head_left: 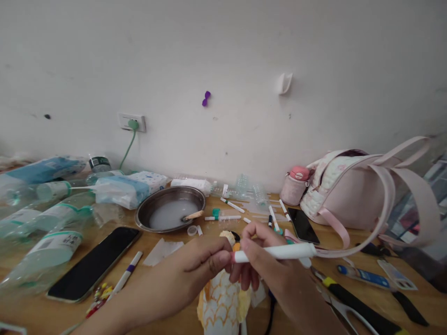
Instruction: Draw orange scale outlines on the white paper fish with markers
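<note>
A white marker point(291, 251) with a pinkish-red end lies level between my two hands. My right hand point(267, 260) is closed around its barrel, the thick white end pointing right. The fingers of my left hand point(206, 260) pinch its pinkish-red end; whether that is the cap or the tip is hidden. Below my hands stands a white figure point(221, 302) with orange scale-like outlines and yellowish sides. My hands cover part of its upper half. Several other markers point(223, 217) lie on the table behind, and one with a purple band point(125, 274) lies left of my left forearm.
A metal bowl point(171, 209) of cloudy liquid stands at the back. Clear plastic bottles point(57, 251) and a black phone point(94, 263) are at left. A second phone point(303, 225), a pink bag point(349, 200), a pink bottle point(295, 186) and scissors point(344, 309) are at right.
</note>
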Demonstrator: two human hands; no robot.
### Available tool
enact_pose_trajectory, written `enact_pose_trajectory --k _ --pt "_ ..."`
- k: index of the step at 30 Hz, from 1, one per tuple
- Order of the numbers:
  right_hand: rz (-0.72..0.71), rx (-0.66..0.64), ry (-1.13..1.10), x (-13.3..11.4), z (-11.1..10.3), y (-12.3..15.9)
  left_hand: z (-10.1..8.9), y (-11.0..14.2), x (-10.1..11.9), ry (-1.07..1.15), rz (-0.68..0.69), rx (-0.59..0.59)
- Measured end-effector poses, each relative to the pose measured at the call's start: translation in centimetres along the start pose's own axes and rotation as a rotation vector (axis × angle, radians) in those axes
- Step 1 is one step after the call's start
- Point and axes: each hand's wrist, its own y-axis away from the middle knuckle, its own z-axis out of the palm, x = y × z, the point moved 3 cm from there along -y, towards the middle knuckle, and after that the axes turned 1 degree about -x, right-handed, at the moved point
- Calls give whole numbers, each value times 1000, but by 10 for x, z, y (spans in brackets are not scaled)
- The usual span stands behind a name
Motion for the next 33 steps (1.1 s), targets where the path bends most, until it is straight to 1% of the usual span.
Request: enact_pose_trajectory --k 2,4,5,6,8,10,11,13,15,17,19,21,23,25,30,33 --pt "50 -49 10 1 3 2 2 0 0 31 13 -43" --pt "89 -64 6 -1 -1 5 -1 0 -2 -12 -34 -11" --pt "84 -40 -2 -3 -6 7 -4 0 -3 -51 -60 24" --pt "56 15 -5 -6 -13 8 -7 -1 -4 -93 -83 63" --pt "-65 190 50 -13 -27 11 -13 -2 -2 -161 -99 116" --pt "-197 335 277 -18 -36 13 -16 -2 1 -220 -103 115" --pt "-245 350 426 -19 -36 12 -16 -2 2 -249 -109 100" --pt "-288 278 681 -17 -29 10 -14 -2 2 -299 -136 78" --pt "-282 177 804 -13 -20 7 -11 -1 1 -299 -170 58" --pt "-265 148 835 -11 -14 5 -9 0 1 -248 -181 48" --pt "-267 175 852 -11 -11 4 -8 0 2 -196 -165 59" --pt "-305 226 868 -11 -10 5 -8 -1 4 -164 -134 83" --pt "-339 252 879 -10 -8 5 -7 -2 4 -134 -110 74" --pt "-344 251 878 -8 -8 3 -6 -3 3 -105 -117 58" --pt "-263 233 877 -6 -11 -3 -2 -4 -6 51 -232 19" --pt "-207 201 874 -9 -15 -2 2 -5 -5 60 -243 1"
